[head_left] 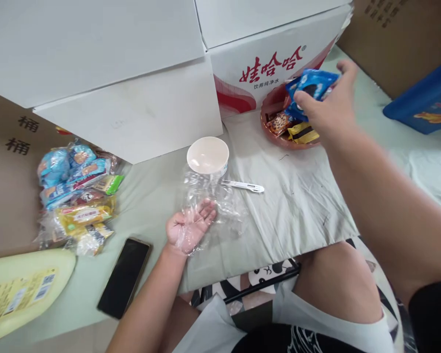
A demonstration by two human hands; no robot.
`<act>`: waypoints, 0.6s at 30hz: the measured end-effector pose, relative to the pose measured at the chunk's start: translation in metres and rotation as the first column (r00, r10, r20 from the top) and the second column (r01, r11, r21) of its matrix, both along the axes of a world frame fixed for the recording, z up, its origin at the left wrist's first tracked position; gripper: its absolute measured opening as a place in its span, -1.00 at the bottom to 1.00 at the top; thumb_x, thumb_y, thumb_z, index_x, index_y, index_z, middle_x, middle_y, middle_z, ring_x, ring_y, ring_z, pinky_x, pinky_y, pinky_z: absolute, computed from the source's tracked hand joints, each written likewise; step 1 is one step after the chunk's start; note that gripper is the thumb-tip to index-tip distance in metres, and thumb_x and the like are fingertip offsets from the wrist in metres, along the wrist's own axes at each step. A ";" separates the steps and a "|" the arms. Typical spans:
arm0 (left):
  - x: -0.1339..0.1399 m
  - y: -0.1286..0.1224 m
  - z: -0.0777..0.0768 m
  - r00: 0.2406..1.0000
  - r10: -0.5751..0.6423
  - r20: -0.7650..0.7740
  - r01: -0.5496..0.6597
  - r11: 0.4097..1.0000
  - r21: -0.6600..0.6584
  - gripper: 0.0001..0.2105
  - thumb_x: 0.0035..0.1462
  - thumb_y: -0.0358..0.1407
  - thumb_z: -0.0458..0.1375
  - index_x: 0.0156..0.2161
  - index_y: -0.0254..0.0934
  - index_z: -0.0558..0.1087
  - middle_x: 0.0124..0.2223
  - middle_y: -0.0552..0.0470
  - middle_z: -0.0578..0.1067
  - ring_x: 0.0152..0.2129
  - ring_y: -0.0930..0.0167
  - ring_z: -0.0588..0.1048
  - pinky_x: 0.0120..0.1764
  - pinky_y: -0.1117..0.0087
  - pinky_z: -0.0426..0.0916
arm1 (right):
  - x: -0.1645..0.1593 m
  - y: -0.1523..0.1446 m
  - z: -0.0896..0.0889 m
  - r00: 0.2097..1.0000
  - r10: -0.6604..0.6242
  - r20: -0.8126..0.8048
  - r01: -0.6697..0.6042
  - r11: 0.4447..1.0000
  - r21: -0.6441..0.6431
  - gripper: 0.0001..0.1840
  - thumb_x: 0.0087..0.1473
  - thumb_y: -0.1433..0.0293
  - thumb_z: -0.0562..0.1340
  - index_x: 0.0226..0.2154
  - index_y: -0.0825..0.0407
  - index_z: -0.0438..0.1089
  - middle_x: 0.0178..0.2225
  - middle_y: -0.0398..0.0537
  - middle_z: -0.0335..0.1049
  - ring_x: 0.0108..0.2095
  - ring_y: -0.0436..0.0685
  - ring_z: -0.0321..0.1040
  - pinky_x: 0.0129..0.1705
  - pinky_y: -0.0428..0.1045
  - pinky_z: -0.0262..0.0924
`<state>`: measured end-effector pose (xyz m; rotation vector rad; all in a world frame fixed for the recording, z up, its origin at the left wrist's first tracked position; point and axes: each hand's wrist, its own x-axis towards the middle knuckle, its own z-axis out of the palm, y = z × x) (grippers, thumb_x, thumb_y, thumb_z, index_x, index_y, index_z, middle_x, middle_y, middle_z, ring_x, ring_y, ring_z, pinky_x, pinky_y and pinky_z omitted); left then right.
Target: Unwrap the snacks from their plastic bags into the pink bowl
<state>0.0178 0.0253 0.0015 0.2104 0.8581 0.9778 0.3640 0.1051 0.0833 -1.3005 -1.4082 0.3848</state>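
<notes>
My right hand (334, 103) grips blue snack packets (312, 88) between thumb and fingers, above a reddish-brown basket (274, 137). Inside the basket lie more wrapped snacks, among them a yellow-and-black packet (303, 133). Palm up on the cloth, my left hand (193, 228) has its fingers loosely extended. A clear plastic bag (224, 211) spreads over and around that hand; whether the hand is inside it I cannot tell. Just beyond the bag stands a white paper bowl (208, 154), with a white pen-like cutter (246, 186) lying beside it.
A clear bag of assorted snacks (81, 191) sits at the left, near a black phone (125, 277) and a pale yellow bottle (25, 289). White cartons (132, 108) stand along the back. A blue package (426, 100) is at the far right.
</notes>
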 end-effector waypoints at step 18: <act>-0.036 -0.017 -0.021 0.815 -0.557 0.160 0.571 0.819 -0.060 -0.42 -0.38 0.04 0.36 -0.71 -0.28 0.05 0.23 -0.29 0.44 0.10 -0.47 0.39 -0.24 -0.33 0.51 | -0.133 -0.091 -0.066 0.635 0.527 -0.566 -0.766 0.528 -0.368 0.00 0.01 -0.01 0.39 0.36 -0.16 -0.04 0.41 0.15 0.02 0.44 0.36 -0.08 0.39 0.33 -0.03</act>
